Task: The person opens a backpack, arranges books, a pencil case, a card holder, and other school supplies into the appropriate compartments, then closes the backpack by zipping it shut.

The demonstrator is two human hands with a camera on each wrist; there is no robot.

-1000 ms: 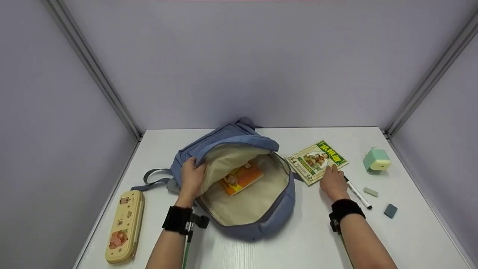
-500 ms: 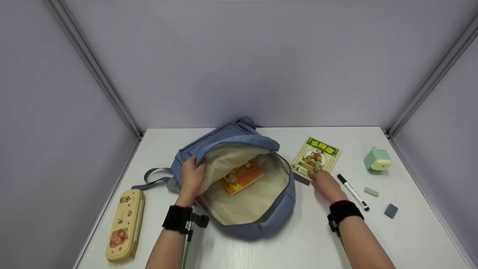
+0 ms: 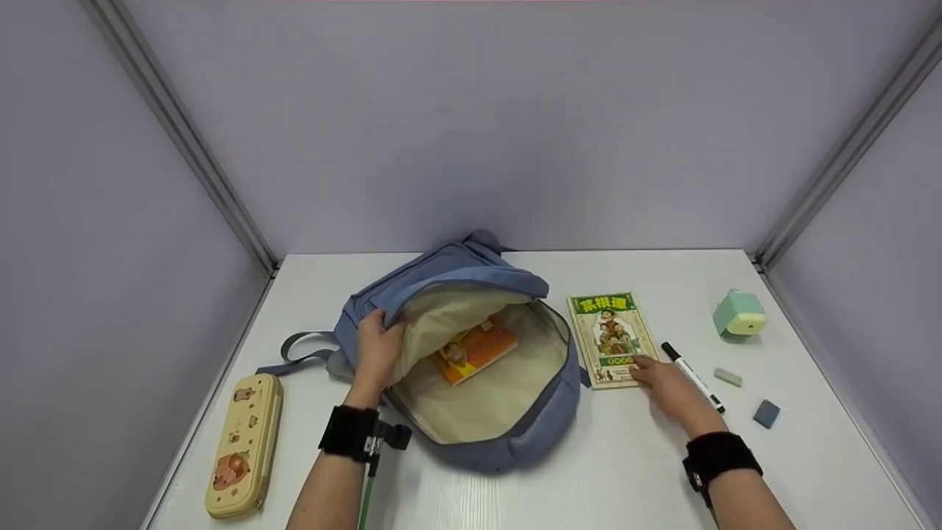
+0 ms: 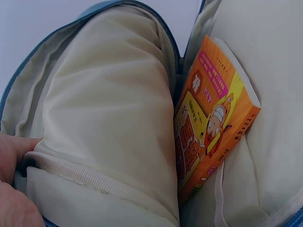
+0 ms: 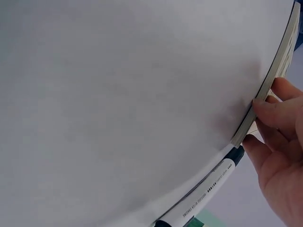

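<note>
My left hand (image 3: 377, 350) grips the raised flap of a blue backpack (image 3: 548, 427) that lies unzipped, its cream lining showing. Inside rests an orange paperback book (image 3: 478, 352), leaning against the lining in the left wrist view. To the right of the bag, a green-and-cream book (image 3: 612, 335) with a cartoon cover lies face up. My right hand (image 3: 673, 390) pinches its near right corner, thumb and fingers along the book's edge in the right wrist view. Just beside that hand lies a white marker pen (image 3: 692, 375) with black ends.
A yellow pencil case (image 3: 244, 445) lies at the left of the white table. At the right stand a mint-green pencil sharpener (image 3: 739, 315) and two small blocks like erasers, one pale green (image 3: 728, 377), one dark blue (image 3: 767, 414). Grey panels enclose the back and sides.
The green-and-cream book has turned under my right hand, now nearly upright to the view and closer to me. The marker has shifted slightly left. My left hand holds the flap as before.
</note>
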